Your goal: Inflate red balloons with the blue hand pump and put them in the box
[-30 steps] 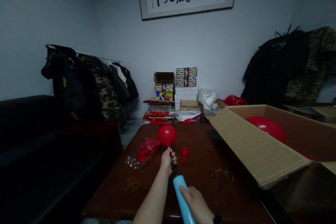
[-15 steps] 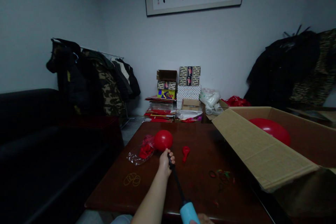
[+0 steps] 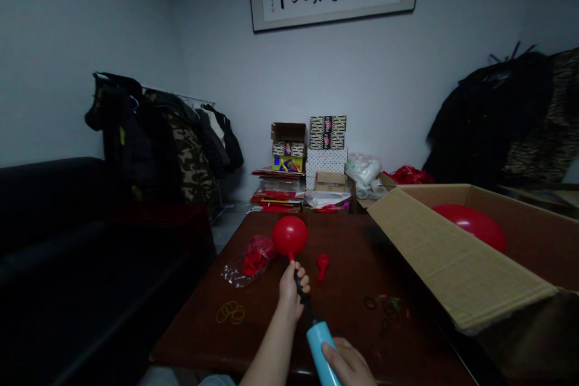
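Balloon [image 3: 290, 235] on the pump nozzle, both hands closed on the hand pump [image 3: 320, 347].

Head view: the left hand [image 3: 293, 285] was clenched round the black nozzle just under the partly inflated red balloon, which stood directly above the fist, over the dark wooden table [image 3: 271, 338]. The right hand [image 3: 348, 363] gripped the blue barrel lower down, nearer the camera. A flat red balloon [image 3: 322, 264] lay just right of the fist, a bag of balloons [image 3: 248, 261] to its left, and yellow rubber bands [image 3: 230, 312] nearby. An open cardboard box [image 3: 456, 271] held a large red balloon [image 3: 473, 225].
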The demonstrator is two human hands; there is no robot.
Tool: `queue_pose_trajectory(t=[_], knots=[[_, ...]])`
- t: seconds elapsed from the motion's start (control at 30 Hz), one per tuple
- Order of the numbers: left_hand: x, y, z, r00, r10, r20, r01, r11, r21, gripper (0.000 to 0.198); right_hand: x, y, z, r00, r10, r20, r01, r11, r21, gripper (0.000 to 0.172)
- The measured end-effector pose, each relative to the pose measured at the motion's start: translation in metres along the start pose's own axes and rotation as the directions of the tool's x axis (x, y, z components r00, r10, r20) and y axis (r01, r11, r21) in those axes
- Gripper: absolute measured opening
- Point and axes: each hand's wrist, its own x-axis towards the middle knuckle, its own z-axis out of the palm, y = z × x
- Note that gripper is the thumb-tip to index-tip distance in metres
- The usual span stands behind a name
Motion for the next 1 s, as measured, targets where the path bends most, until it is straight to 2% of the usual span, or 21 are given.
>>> queue_pose_trajectory(t=[0.03, 0.23, 0.33, 0.47, 0.57, 0.7, 0.83, 1.0], knots=[[-0.003, -0.002, 0.0, 1.0, -0.007, 0.005, 0.007, 1.0, 0.009, 0.026, 0.006, -0.003, -0.002, 0.998, -0.014, 0.064, 0.014, 1.0, -0.009, 0.074], [-0.009, -0.005, -0.009, 0.998, -0.056, -0.032, 0.059, 0.994, 0.09, 0.032, 0.028, -0.013, 0.007, 0.999, 0.018, 0.031, -0.018, 1.0, -0.008, 0.081], [-0.008, 0.0, -0.012, 0.997, -0.077, 0.011, 0.076, 0.993, 0.09, 0.034, 0.03, -0.016, 0.013, 0.998, 0.009, 0.069, -0.009, 1.0, 0.01, 0.08], [-0.003, 0.005, -0.005, 0.989, -0.109, 0.096, 0.103, 0.993, 0.061, 0.034, 0.034, -0.024, 0.012, 0.991, -0.011, 0.131, 0.007, 1.0, 0.028, 0.078], [0.004, 0.011, 0.004, 0.993, -0.095, 0.074, 0.089, 0.993, 0.077, 0.029, 0.038, -0.03, 0.009, 0.992, 0.004, 0.123, -0.004, 1.0, 0.0, 0.078], [0.015, 0.021, 0.014, 0.999, -0.042, 0.026, 0.04, 0.996, 0.08, 0.023, 0.032, -0.031, 0.004, 0.994, 0.023, 0.11, -0.019, 0.999, -0.04, 0.076], [0.028, 0.034, 0.015, 1.0, 0.002, -0.005, -0.002, 0.997, 0.076, 0.021, 0.017, -0.017, 0.0, 0.988, 0.028, 0.152, -0.008, 0.991, -0.131, 0.077], [0.041, 0.051, 0.009, 0.999, 0.025, -0.045, -0.022, 0.997, 0.077, 0.022, -0.003, 0.003, -0.001, 0.999, 0.033, 0.011, -0.029, 0.963, -0.268, 0.086]])
